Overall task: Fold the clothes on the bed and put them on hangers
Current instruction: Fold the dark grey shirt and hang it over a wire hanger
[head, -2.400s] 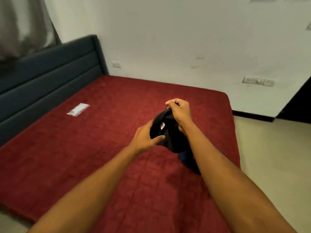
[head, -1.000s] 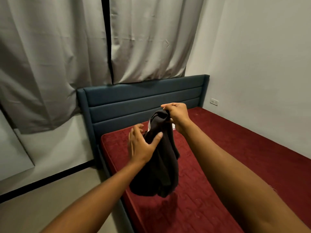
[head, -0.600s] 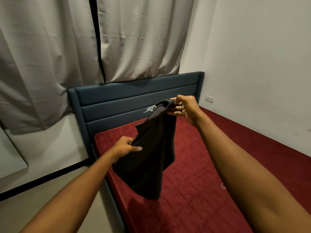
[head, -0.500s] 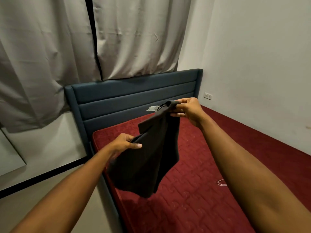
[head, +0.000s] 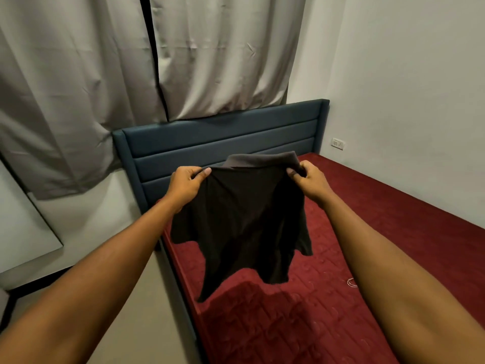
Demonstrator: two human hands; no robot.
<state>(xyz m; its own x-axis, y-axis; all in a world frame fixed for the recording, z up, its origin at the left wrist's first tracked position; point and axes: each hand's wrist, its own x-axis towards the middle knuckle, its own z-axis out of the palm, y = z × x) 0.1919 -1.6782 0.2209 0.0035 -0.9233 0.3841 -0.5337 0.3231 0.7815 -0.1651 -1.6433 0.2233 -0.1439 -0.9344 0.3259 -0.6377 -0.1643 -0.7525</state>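
A dark collared shirt [head: 244, 222] hangs spread in the air above the near left corner of the bed [head: 380, 232], which has a dark red cover. My left hand [head: 187, 183] pinches the shirt's left shoulder beside the collar. My right hand [head: 308, 179] pinches the right shoulder. The collar stands up between the two hands and both short sleeves droop to the sides. The hem hangs just above the cover. No hanger is in view.
A blue padded headboard [head: 223, 137] stands behind the shirt, with grey curtains [head: 131, 61] above it. White walls close the right side, with a socket [head: 338, 143]. A small white looped object [head: 351, 282] lies on the cover by my right forearm. Beige floor lies left of the bed.
The shirt was bunched and hanging from my right hand. My left hand moved up from its lower edge to the left shoulder, and the shirt now hangs spread open between both hands.
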